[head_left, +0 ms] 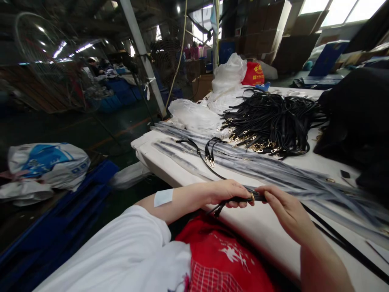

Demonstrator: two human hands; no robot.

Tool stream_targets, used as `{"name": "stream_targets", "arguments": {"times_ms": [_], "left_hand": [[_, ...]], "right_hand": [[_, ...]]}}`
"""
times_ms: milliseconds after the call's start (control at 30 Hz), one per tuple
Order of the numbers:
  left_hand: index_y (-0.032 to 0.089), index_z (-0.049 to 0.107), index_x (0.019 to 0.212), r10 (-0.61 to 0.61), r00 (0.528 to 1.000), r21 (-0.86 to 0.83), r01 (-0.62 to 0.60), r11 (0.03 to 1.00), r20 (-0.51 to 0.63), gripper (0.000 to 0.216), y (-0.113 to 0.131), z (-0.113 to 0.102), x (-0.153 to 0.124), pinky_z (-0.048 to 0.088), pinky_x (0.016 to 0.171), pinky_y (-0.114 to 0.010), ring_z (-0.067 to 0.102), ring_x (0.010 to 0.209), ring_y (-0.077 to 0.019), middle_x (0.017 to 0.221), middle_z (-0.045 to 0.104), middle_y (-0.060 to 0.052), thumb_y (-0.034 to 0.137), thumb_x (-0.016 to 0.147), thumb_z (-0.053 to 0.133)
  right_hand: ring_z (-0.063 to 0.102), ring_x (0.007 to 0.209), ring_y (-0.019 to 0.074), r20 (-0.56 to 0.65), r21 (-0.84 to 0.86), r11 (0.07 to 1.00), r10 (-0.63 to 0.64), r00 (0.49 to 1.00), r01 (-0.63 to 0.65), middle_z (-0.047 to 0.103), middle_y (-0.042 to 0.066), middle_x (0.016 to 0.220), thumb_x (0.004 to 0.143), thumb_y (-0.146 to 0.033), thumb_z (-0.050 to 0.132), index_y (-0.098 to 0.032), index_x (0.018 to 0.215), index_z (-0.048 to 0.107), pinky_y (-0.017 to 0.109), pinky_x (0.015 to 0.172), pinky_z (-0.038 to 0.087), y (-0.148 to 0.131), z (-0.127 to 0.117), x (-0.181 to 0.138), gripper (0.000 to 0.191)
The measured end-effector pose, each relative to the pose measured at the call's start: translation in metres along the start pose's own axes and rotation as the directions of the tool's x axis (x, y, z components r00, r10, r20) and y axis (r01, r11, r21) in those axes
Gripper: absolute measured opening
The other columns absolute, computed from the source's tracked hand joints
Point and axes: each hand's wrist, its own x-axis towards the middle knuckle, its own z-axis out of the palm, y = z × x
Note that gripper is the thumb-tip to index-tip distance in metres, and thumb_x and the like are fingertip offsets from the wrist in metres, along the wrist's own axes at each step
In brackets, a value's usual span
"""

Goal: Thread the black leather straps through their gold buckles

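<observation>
My left hand is closed around a black strap near a gold-coloured metal buckle. Just to the right, my right hand pinches the same strap, close to the buckle. From there the long black length runs off to the lower right, over the table edge. Ahead of my left hand lie a few short black straps with gold clasps. Long straps in clear plastic sleeves stretch across the white table beyond both hands.
A big heap of black straps with gold clasps covers the table's back. Clear plastic bags and a red bag lie beside it. Dark material is piled at right. A metal post rises beyond the table; blue pallets stand left.
</observation>
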Motion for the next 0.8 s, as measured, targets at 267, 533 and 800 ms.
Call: {"name": "stream_targets", "arguments": {"times_ms": [267, 533, 800], "left_hand": [[0.011, 0.063, 0.086, 0.023, 0.997, -0.032, -0.026, 0.999, -0.070, 0.030, -0.013, 0.017, 0.009, 0.041, 0.051, -0.024, 0.053, 0.051, -0.0114, 0.071, 0.067, -0.006, 0.031, 0.090, 0.041], [0.010, 0.065, 0.097, -0.021, 0.999, -0.105, 0.024, 0.994, 0.037, 0.058, -0.015, 0.014, -0.009, 0.047, 0.055, -0.026, 0.062, 0.058, -0.0160, 0.076, 0.069, -0.011, 0.049, 0.097, 0.022], [0.011, 0.064, 0.094, 0.071, 0.996, -0.037, -0.073, 0.997, -0.057, 0.066, -0.027, 0.004, -0.016, 0.049, 0.063, -0.028, 0.066, 0.066, -0.0179, 0.076, 0.070, -0.010, 0.069, 0.089, 0.034]], "right_hand": [[0.062, 0.077, 0.0188, -0.245, 0.060, 0.998, 0.044, 0.968, -0.030, 0.069, 0.004, 0.084, 0.092, -0.044, 0.055, -0.022, 0.092, 0.068, 0.029, 0.068, 0.047, 0.006, 0.027, -0.024, 0.026], [0.055, 0.066, 0.0137, -0.418, 0.558, 0.819, 0.418, 0.806, -0.136, 0.064, 0.002, 0.077, 0.080, -0.047, 0.071, -0.018, 0.096, 0.070, 0.027, 0.061, 0.045, 0.021, 0.024, -0.037, 0.033], [0.055, 0.067, 0.0146, -0.434, 0.380, 0.913, 0.316, 0.843, -0.147, 0.063, 0.001, 0.077, 0.082, -0.047, 0.068, -0.019, 0.104, 0.067, 0.028, 0.063, 0.045, 0.005, 0.026, -0.037, 0.035]]}}
